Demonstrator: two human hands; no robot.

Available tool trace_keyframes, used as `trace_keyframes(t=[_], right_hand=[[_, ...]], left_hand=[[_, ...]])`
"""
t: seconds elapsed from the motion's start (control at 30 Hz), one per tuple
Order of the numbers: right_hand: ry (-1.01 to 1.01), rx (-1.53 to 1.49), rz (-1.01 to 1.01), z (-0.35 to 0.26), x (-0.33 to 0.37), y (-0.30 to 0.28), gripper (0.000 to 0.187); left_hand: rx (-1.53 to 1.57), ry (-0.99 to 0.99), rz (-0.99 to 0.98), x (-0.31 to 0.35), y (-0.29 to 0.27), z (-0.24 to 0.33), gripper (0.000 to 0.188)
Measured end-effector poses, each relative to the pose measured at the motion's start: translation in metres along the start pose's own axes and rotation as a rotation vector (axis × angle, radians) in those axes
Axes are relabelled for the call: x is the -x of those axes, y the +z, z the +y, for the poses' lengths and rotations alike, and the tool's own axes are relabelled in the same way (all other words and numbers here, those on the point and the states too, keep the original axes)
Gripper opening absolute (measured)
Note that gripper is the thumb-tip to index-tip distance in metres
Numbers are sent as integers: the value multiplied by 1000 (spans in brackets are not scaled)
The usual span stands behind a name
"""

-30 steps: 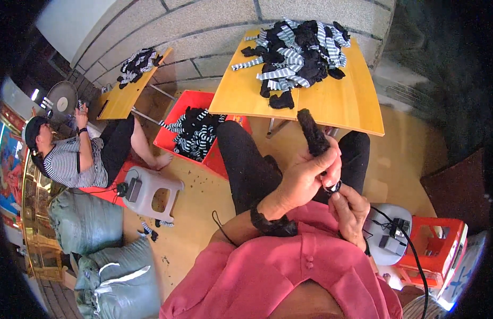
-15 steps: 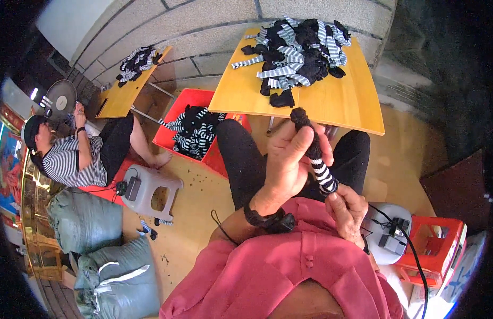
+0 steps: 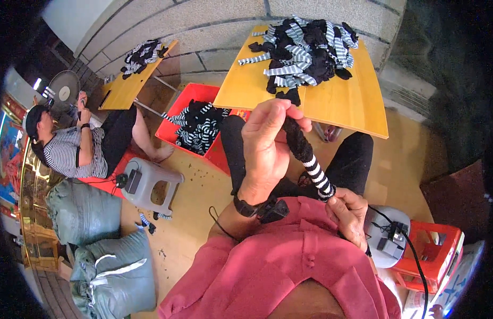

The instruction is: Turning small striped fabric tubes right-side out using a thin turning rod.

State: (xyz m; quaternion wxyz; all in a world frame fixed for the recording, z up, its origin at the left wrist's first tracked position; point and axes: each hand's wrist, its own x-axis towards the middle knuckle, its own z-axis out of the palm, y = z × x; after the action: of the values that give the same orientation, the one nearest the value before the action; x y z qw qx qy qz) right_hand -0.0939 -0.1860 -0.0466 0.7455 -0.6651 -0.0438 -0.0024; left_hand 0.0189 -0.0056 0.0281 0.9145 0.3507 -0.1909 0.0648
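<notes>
A black and white striped sock is stretched taut in front of my chest. My left hand pinches its dark upper end, raised close to the edge of the yellow table. My right hand grips the striped lower end near my lap. On the far part of the table lies a pile of black and striped socks. Both hands are closed on the same sock.
A red crate of striped socks stands on the floor at my left knee. Another person sits at left beside a second yellow table, a fan and a grey stool. Grey sacks lie lower left; a red stool lower right.
My left hand has risen toward the table, pulling the sock out longer. The right hand has stayed low, holding the other end.
</notes>
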Motion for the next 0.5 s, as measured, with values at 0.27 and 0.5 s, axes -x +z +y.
trace_keyframes(t=[0.27, 0.5], right_hand=[[173, -145, 5, -22, -7, 5, 10], [167, -114, 35, -11, 5, 2, 14]], left_hand=[[125, -229, -101, 3, -10, -8, 21], [149, -78, 138, -7, -9, 0, 15]])
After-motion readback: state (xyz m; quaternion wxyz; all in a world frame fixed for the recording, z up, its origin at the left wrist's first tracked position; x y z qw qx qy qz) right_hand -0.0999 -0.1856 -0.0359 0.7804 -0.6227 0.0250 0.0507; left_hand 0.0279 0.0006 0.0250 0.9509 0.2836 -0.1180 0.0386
